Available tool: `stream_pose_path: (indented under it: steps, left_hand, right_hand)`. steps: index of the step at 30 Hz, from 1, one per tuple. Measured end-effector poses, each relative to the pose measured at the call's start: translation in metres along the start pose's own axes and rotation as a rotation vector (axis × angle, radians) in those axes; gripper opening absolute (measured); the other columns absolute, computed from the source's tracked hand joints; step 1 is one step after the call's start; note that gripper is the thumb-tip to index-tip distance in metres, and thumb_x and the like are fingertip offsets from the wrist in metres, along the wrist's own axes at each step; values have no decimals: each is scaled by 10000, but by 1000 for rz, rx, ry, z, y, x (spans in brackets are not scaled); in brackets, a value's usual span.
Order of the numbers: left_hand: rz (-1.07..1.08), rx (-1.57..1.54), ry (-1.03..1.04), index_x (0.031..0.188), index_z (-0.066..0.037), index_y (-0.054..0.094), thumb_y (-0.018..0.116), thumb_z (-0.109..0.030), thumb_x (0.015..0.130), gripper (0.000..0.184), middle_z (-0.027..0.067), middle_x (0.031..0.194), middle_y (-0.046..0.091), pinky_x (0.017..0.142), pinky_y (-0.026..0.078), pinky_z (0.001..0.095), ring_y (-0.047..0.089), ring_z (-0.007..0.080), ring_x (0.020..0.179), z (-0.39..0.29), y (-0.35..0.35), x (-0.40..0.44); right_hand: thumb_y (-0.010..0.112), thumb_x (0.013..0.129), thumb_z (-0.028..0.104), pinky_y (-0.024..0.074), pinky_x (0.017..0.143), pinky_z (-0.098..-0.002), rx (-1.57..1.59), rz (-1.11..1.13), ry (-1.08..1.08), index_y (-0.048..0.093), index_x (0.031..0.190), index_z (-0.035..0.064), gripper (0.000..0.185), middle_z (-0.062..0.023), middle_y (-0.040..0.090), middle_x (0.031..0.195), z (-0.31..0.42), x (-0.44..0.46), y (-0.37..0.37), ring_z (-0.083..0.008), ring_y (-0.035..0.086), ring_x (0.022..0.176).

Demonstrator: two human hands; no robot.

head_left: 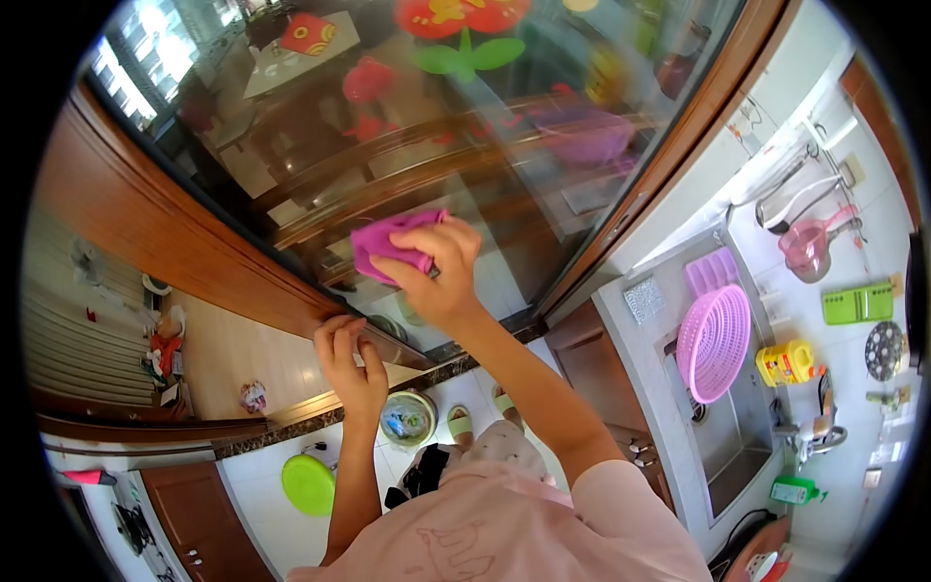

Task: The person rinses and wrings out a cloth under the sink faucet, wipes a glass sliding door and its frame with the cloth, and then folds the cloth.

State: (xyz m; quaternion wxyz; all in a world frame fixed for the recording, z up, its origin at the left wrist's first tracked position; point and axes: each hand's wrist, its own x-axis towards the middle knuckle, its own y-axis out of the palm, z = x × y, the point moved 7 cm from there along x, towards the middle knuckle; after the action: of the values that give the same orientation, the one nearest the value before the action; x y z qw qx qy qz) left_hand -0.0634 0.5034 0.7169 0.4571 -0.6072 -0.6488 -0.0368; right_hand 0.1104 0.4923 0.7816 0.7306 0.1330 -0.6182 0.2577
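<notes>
My right hand (441, 272) is closed on a purple cloth (373, 242), pressed against the glass pane (320, 184) of a wood-framed door. My left hand (351, 369) has its fingers bent over the edge of the door's wooden frame (194, 223), lower and to the left of the cloth. A red flower sticker (464, 14) with green leaves is on the glass at the top. Reflections and furniture show in the pane.
At the right, a sink (742, 461) has a pink colander (716, 344) over it and a yellow bottle (786, 363) beside it. A round bucket (407, 419) stands on the floor near my slippers, with a green lid-like disc (308, 485) further left.
</notes>
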Motion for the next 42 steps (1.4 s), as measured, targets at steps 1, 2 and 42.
stream_pose_path:
  steps: [1, 2, 42]
  left_hand:
    - [9, 10, 5, 1003, 14, 644, 532, 74, 793, 246, 176, 1094, 571, 854, 478, 373, 571, 328, 996, 2, 0, -2]
    - [16, 19, 11, 1002, 14, 646, 534, 72, 794, 243, 176, 1095, 570, 857, 478, 372, 571, 329, 1001, 4, 1, -2]
    - [301, -36, 199, 1010, 45, 645, 547, 51, 805, 227, 187, 1246, 545, 898, 466, 408, 557, 326, 1085, 35, 55, -55]
  right_hand:
    - [839, 700, 152, 445, 969, -449, 10, -9, 34, 722, 952, 191, 281, -21, 628, 1113, -13, -34, 9, -275, 530, 1088]
    - [848, 709, 159, 440, 976, -457, 21, -19, 65, 712, 956, 191, 284, -25, 622, 1104, -27, -70, 16, -276, 522, 1103]
    - [585, 914, -40, 453, 869, -358, 37, -441, 1038, 452, 1472, -17, 575, -161, 498, 1109, -5, -196, 46, -252, 510, 954]
